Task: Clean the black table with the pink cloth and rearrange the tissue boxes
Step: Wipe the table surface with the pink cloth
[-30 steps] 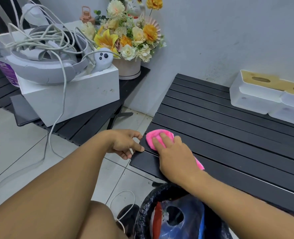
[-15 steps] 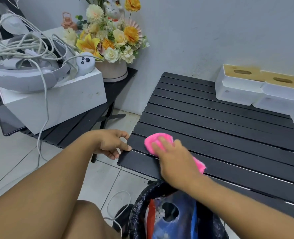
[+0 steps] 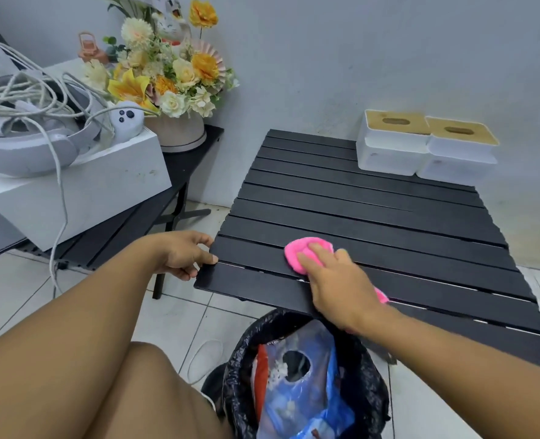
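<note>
The black slatted table (image 3: 373,210) fills the middle right. My right hand (image 3: 338,283) presses the pink cloth (image 3: 300,251) flat onto the near slats, fingers straight on top of it. My left hand (image 3: 183,253) grips the table's near left corner, thumb on top and fingers curled under the edge. Two white tissue boxes with wooden lids stand side by side at the table's far right corner against the wall, the left tissue box (image 3: 392,142) touching the right tissue box (image 3: 460,150).
A black bin with plastic bags (image 3: 303,375) stands below the table's near edge. To the left, a second black table (image 3: 183,160) carries a white box with a headset and cables (image 3: 72,182) and a flower pot (image 3: 173,90). Tiled floor lies between.
My right hand has slid the pink cloth to the right along the near slats. The left hand keeps its hold on the corner. The view has shifted, showing the whole table.
</note>
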`<state>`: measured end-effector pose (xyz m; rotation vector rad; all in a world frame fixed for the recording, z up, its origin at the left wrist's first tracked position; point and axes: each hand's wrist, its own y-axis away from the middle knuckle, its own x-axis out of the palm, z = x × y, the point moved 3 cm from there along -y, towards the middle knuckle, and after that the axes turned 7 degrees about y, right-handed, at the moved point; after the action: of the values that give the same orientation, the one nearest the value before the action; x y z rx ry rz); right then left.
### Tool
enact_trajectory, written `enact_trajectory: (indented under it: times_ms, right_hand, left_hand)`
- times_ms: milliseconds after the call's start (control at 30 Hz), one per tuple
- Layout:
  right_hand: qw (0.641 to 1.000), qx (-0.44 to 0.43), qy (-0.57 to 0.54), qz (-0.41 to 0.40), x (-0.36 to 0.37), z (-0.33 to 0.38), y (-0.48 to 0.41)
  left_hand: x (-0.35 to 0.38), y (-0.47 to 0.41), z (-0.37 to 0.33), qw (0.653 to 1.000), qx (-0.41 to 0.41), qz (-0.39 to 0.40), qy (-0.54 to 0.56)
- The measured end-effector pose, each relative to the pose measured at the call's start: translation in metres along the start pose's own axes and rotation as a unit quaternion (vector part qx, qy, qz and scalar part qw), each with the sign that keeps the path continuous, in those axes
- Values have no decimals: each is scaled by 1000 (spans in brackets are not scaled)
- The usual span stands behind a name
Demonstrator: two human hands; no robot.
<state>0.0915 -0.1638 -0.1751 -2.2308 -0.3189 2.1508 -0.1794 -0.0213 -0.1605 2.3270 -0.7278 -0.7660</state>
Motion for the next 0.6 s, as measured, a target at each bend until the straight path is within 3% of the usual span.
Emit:
enact_trajectory:
  times_ms: [67, 133, 167, 233, 300, 367, 433, 500, 600]
  right_hand:
    - [994, -109, -17, 14, -3, 20, 21]
    - [988, -151, 7, 18, -5, 6, 21]
    - [993, -119, 11, 20, -6, -10, 15]
    - [999, 30, 4, 37, -3, -51, 3]
    - [982, 177, 4, 66, -3, -83, -1]
    - [974, 213, 10, 74, -6, -85, 2]
    - [987, 141, 5, 78, -13, -64, 7]
    - [996, 15, -5, 83, -20, -32, 18]
    - [986, -146, 4, 87, -27, -1, 33]
  left_hand:
    - [1, 3, -2, 1000, -2, -5, -12]
    - [2, 6, -8, 998, 1, -20, -52]
    - [2, 7, -11, 995, 4, -33, -90]
    - [5, 11, -21, 981, 22, -62, -180]
    - [11, 14, -32, 959, 54, -85, -265]
    - [21, 18, -42, 945, 77, -92, -305]
    - [28, 21, -48, 941, 85, -94, -314]
    - [31, 21, -50, 940, 82, -95, -318]
    - [30, 17, -49, 933, 80, -102, -335]
